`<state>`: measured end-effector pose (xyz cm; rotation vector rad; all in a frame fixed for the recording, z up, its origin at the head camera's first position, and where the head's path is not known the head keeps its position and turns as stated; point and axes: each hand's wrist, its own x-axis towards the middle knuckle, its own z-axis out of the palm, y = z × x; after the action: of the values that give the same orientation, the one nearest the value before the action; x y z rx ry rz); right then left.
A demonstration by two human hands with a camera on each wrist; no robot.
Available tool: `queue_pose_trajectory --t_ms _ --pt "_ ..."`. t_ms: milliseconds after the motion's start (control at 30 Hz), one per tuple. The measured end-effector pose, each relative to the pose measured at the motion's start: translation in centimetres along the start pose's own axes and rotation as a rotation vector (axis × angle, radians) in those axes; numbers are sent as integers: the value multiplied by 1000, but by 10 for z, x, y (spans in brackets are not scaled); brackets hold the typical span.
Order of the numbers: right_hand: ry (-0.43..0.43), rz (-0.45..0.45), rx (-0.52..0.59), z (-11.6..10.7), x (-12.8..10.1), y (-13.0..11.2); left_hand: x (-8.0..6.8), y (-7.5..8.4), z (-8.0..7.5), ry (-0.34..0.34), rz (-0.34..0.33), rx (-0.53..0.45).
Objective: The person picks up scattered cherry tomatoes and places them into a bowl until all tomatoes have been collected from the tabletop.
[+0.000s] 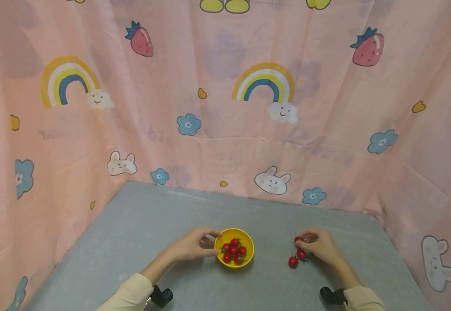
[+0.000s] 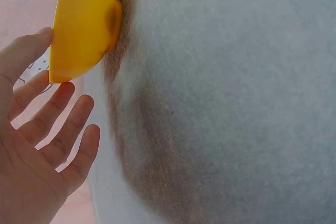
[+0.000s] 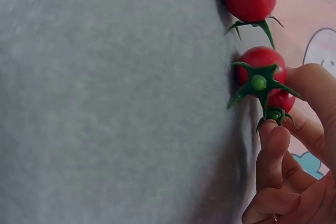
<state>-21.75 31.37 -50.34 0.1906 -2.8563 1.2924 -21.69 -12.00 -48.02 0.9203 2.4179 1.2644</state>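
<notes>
A yellow bowl stands on the grey tabletop with several red cherry tomatoes in it. My left hand is at its left side, thumb and fingertips touching the rim. In the left wrist view the other fingers spread loosely under the bowl. To the right, my right hand pinches a cherry tomato between thumb and fingers. Two more lie close by: one tomato with a green star-shaped top right beside the pinched one, another nearer the front.
A pink curtain printed with rainbows, rabbits and flowers hangs behind the grey table and along both sides. Black wrist mounts sit at both cream sleeves.
</notes>
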Motion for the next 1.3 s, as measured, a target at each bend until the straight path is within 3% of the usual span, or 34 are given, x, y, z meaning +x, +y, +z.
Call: queue_pose_trajectory --t_ms 433,533,733,1300 --pt "-15 32 -40 -9 8 -9 0 0 0 1 -10 3" --pt "-16 -1 -52 -8 10 -15 -1 1 0 1 -12 -4" --pt "-19 -79 -18 0 12 -28 -1 1 1 2 -10 -19" --pt "-41 -142 17 35 27 -71 -1 2 1 0 -15 -3"
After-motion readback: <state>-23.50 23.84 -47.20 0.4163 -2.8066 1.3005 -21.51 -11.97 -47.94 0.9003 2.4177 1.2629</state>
